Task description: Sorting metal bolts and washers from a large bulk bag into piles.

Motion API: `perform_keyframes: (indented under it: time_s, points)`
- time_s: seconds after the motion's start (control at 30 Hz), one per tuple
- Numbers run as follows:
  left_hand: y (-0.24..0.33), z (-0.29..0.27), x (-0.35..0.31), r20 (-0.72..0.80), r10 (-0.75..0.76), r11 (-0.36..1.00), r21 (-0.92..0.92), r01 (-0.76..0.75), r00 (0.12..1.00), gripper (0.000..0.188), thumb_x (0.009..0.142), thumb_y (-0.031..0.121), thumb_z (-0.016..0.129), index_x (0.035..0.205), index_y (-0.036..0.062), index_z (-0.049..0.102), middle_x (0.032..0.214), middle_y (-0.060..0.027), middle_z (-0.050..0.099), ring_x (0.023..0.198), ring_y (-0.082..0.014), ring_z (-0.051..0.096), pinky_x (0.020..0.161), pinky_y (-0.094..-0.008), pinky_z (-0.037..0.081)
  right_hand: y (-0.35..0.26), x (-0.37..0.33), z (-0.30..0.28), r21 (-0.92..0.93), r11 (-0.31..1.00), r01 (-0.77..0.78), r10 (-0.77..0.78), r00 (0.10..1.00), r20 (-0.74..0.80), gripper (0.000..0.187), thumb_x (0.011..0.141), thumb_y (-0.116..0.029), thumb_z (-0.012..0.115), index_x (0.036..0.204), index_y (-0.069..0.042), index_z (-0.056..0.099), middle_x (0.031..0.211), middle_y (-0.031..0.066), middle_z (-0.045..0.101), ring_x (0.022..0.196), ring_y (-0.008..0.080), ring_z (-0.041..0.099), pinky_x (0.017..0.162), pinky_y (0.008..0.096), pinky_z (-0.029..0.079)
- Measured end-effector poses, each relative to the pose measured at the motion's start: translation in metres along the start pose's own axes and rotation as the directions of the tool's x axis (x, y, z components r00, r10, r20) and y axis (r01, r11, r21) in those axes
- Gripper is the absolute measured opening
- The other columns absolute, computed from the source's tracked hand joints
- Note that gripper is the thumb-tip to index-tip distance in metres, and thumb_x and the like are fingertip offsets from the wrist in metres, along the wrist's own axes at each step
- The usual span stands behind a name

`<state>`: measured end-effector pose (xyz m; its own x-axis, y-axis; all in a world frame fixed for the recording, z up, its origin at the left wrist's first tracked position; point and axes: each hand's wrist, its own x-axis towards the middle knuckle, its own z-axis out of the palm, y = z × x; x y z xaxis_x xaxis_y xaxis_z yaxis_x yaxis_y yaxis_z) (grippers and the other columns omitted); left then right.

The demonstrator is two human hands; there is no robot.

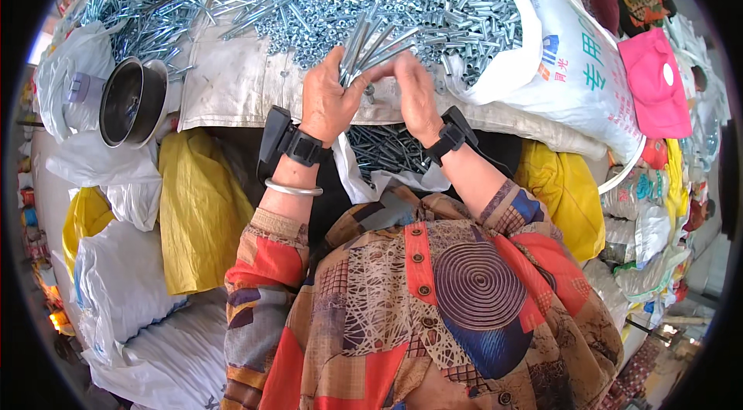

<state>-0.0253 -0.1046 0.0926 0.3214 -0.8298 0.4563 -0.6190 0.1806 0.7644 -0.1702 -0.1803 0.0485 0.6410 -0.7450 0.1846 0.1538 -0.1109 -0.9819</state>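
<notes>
My left hand [329,97] is closed around a bundle of long silvery bolts [364,46], which fan upward from the fingers. Close beside it on the right, my right hand [416,93] reaches toward the bundle; its fingers are smeared by motion, so its grip cannot be made out. Just beyond both hands lies a large heap of small nuts [333,4]. Short metal sleeves [476,11] are piled to its right. Below the hands, a white bag [360,187] holds many dark thin rods [387,148].
The work surface is covered with pale cloth [224,85]. More long bolts [159,27] are heaped at the far left. A black bowl [128,104] stands left. A white printed sack [573,62] lies right, beside a pink cloth item [654,85]. Yellow sacks [197,216] flank my lap.
</notes>
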Motion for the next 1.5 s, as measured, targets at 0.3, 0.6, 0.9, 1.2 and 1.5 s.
perform_keyframes:
  time_s: [0.3,0.6,0.9,1.2,1.5]
  points:
    - [-0.003,0.003,-0.002,-0.052,-0.013,1.000,-0.006,0.013,0.999,0.027,0.086,0.016,0.076,0.101,-0.0019,0.062,0.080,-0.0167,0.070,0.069,-0.0256,0.069,0.062,-0.0352,0.051,-0.008,-0.001,0.003,-0.337,0.935,0.110,-0.146,0.986,-0.082,0.037,0.092,-0.028,0.069,0.116,0.000,0.061,0.093,0.0085,0.066,0.087,0.0170,0.061,0.078,0.0324,0.048]
    - [-0.007,-0.001,0.003,-0.063,-0.065,0.997,-0.039,0.062,0.996,0.029,0.086,0.019,0.075,0.091,-0.0042,0.058,0.072,-0.0219,0.064,0.066,-0.0394,0.065,0.056,-0.0396,0.047,-0.009,0.007,-0.003,-0.612,0.731,0.303,-0.249,0.953,0.176,0.018,0.085,-0.008,0.067,0.101,-0.001,0.061,0.090,0.0151,0.061,0.088,0.0373,0.061,0.074,0.0451,0.046]
    - [-0.004,0.000,0.004,-0.039,-0.099,0.995,-0.017,0.098,0.994,0.026,0.088,0.016,0.074,0.100,-0.0029,0.062,0.079,-0.0150,0.070,0.067,-0.0222,0.065,0.065,-0.0324,0.051,-0.005,0.021,-0.017,-0.509,0.801,0.316,-0.176,0.936,0.304,0.020,0.085,-0.011,0.069,0.098,0.001,0.060,0.091,0.0165,0.062,0.083,0.0359,0.062,0.070,0.0429,0.047]
    - [0.001,0.009,0.005,-0.012,-0.069,0.997,0.024,0.069,0.998,0.024,0.085,0.013,0.075,0.096,-0.0022,0.061,0.078,-0.0176,0.069,0.070,-0.0283,0.070,0.060,-0.0349,0.051,-0.005,0.020,0.006,-0.696,0.696,0.174,-0.185,0.981,0.060,0.032,0.071,-0.018,0.081,0.094,-0.002,0.063,0.089,0.0167,0.065,0.082,0.0356,0.065,0.071,0.0411,0.050]
    - [-0.004,0.008,0.000,-0.034,-0.019,0.997,0.075,0.022,0.999,0.024,0.085,0.012,0.075,0.096,-0.0019,0.060,0.076,-0.0167,0.069,0.067,-0.0317,0.069,0.058,-0.0356,0.050,-0.008,-0.006,-0.007,-0.016,1.000,-0.009,0.007,0.991,-0.137,0.049,0.101,-0.025,0.057,0.140,0.002,0.045,0.105,0.0103,0.070,0.100,0.0159,0.064,0.092,0.0365,0.049]
